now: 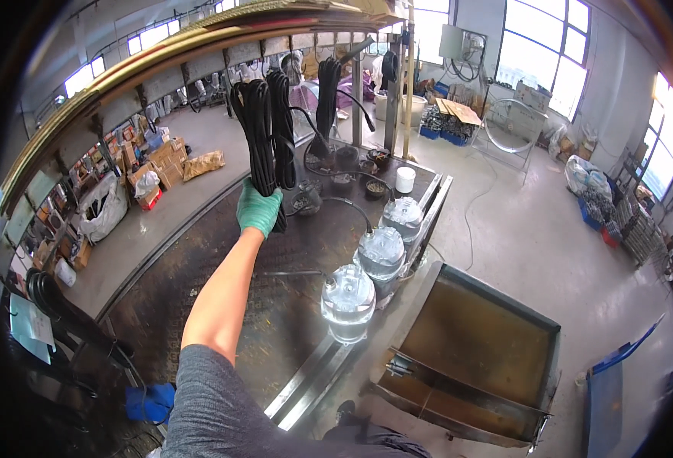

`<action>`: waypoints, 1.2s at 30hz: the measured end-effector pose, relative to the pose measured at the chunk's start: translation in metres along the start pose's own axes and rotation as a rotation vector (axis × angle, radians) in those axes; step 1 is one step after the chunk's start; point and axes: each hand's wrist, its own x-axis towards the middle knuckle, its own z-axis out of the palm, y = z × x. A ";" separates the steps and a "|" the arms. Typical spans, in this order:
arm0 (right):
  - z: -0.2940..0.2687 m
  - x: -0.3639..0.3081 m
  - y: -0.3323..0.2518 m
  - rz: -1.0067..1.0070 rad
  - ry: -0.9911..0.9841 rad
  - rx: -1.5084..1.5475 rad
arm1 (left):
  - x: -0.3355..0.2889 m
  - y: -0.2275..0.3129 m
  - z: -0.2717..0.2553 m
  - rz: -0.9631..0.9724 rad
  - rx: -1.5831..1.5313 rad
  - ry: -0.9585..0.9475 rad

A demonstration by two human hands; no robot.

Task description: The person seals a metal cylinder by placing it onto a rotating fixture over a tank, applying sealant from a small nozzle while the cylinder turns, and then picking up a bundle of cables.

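Note:
My left hand (259,208), in a green glove, is reaching forward over the bench. Its fingers are closed round the lower end of a coiled bundle of black cable (254,137). This bundle hangs upright below the overhead shelf, and a second black cable bundle (281,122) hangs against its right side. Three silvery cylindrical units, likely pumps, stand in a slanting row to the right: a near one (348,303), a middle one (382,252) and a far one (403,218). Black leads run from their tops. My right hand is out of view.
Another cable bundle (326,99) hangs farther back. Small bowls of parts (376,188) and a white cup (405,179) stand on the dark bench (222,252). The overhead shelf (161,49) crosses above. A rusty metal tray (481,336) lies right of the metal rails (313,382).

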 end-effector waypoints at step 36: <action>-0.015 -0.014 -0.110 0.301 0.158 0.362 | -0.207 -0.013 0.018 -0.070 -0.843 -0.720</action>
